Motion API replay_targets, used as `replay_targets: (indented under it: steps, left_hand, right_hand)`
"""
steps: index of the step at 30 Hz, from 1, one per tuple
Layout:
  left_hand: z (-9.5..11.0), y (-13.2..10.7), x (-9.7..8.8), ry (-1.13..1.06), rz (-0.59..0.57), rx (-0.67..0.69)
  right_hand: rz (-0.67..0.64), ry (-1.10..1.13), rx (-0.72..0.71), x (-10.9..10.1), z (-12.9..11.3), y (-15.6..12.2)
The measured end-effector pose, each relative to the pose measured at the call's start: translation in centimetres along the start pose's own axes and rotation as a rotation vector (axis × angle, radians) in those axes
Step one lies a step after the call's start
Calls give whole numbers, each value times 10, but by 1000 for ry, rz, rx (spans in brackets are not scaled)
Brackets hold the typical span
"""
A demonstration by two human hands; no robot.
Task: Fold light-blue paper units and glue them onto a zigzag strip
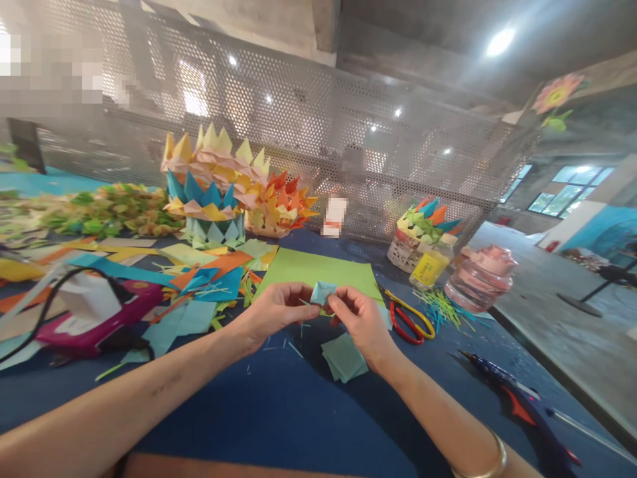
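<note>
Both my hands meet over the middle of the dark blue table (279,405), pinching one small, partly folded piece of light blue paper (322,291). My left hand (279,309) grips its left side with thumb and fingers closed. My right hand (361,322) holds the right side the same way. Just below my right hand lies a small stack of light blue paper squares (344,357). A green paper sheet (318,271) lies flat right behind my hands.
Scissors with red and yellow handles (411,317) lie right of my hands. A glue gun (522,405) rests at the right edge, a pink device (94,318) and paper scraps at the left. Folded paper baskets (209,192), a small basket (423,232) and a jar (478,279) stand behind.
</note>
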State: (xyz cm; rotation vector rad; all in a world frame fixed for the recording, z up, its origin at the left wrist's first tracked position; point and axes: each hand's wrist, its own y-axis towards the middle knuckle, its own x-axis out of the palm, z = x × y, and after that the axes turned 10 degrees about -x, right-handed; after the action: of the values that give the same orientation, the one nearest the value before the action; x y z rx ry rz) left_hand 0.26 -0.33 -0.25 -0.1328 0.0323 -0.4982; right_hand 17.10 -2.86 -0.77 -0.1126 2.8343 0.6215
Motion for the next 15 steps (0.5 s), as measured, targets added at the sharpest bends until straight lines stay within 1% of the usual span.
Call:
replay_targets:
  steps: [4,7,10,15]
  left_hand:
    - [1,0,-2,-78,68,31]
    - [1,3,-4,-79,97,25]
    - [1,4,-5,-101,86,-9]
    - [0,5,-7,-171,23,-77]
  right_hand:
    - [-23,-17,35,0,-1,0]
    - [-54,-47,17,1,-3,0]
    - [-63,-41,-7,2,-3,0]
    - [-66,-1,-6,2,-2,0]
